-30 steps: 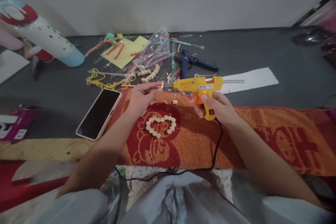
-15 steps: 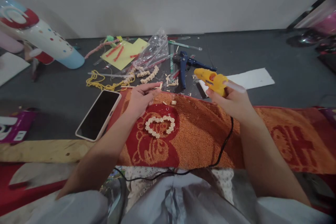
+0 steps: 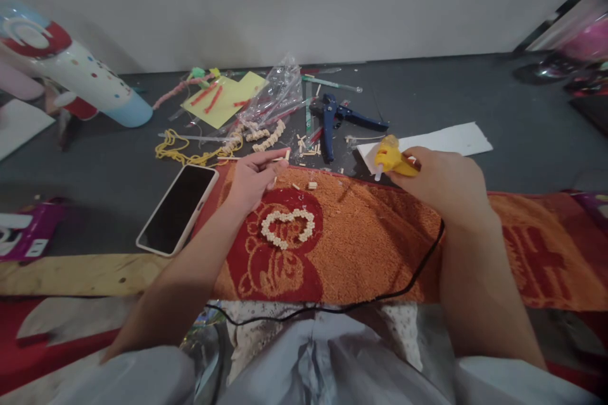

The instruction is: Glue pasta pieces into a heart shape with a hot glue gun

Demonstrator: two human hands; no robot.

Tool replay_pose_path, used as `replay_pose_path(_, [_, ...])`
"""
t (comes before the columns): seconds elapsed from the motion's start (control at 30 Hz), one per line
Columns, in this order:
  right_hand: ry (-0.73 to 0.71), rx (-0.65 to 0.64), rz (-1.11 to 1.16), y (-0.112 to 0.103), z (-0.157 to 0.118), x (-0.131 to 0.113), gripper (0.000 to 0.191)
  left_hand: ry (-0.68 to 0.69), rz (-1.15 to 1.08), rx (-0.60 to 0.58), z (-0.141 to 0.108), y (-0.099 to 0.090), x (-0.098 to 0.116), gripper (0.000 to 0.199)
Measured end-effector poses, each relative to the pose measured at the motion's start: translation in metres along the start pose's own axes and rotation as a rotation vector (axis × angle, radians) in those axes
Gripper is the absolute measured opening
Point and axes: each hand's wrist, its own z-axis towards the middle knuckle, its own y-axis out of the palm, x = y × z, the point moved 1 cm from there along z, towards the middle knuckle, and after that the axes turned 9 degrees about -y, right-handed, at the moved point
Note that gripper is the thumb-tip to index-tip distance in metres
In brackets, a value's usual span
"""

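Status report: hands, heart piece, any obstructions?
Left hand pinching small pale piece. Right hand gripping yellow glue gun. Heart-shaped piece on towel. Black cord crossing towel.

Room over towel (cord right)

You face a plain grey wall, dimly lit, above a dark table; a pale wooden board runs along its near edge, left of you.

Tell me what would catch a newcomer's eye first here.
The bright yellow glue gun, gripped in the right hand, stands out first. Next comes the pale heart-shaped outline lying on the orange-and-red towel between the forearms. At the far left, a large spotted bottle also draws the eye.
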Motion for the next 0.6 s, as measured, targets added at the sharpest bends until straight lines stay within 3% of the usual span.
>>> replay_pose_path(0.13, [-0.002, -0.059, 0.079, 0.002, 0.001, 0.004, 0.044, -0.007, -0.021, -0.014, 0.001, -0.001, 0.0, 0.038])
replay_pose_path(0.37, [-0.041, 0.125, 0.358, 0.006, 0.002, 0.013, 0.036, 0.022, -0.015, -0.002, 0.0, 0.0, 0.001, 0.036])
replay_pose_path(0.47, [-0.1, 0.147, 0.374, 0.005, 0.004, 0.0, 0.03, 0.051, -0.023, 0.027, 0.002, -0.001, 0.0, 0.035])
replay_pose_path(0.6, [-0.262, 0.085, 0.249, 0.002, 0.007, -0.033, 0.027, 0.074, -0.045, 0.049, 0.003, -0.003, 0.001, 0.034])
